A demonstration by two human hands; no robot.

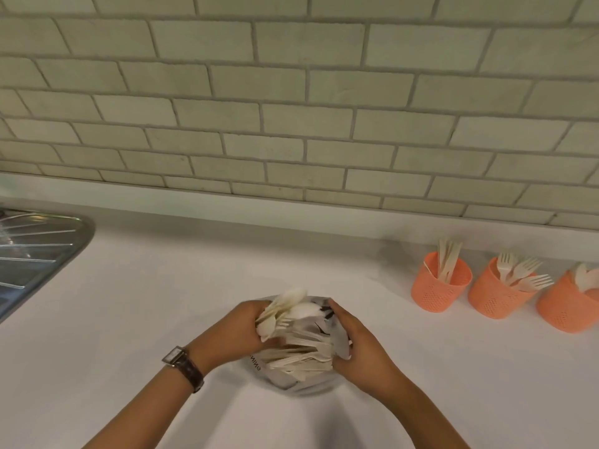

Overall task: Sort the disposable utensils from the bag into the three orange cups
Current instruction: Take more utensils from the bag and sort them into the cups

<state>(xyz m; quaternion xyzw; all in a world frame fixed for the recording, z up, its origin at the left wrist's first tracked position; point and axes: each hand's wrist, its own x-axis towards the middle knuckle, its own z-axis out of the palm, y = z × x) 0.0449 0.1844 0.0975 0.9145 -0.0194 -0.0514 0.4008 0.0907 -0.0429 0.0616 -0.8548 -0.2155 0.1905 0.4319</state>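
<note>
Bag (291, 382) half hidden, utensils (301, 354) blurred, cup (570, 309) cropped

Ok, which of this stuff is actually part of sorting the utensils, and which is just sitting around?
For the job: plastic bag held by the right hand; bunch of utensils gripped by the left hand; orange cup of knives; orange cup of forks; orange cup of spoons.
Lying about: steel drainboard; wristwatch.

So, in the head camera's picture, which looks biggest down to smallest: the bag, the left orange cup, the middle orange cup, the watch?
1. bag, though it sits nearest the camera.
2. left orange cup and middle orange cup: alike, no ranking between them.
3. watch.
</note>
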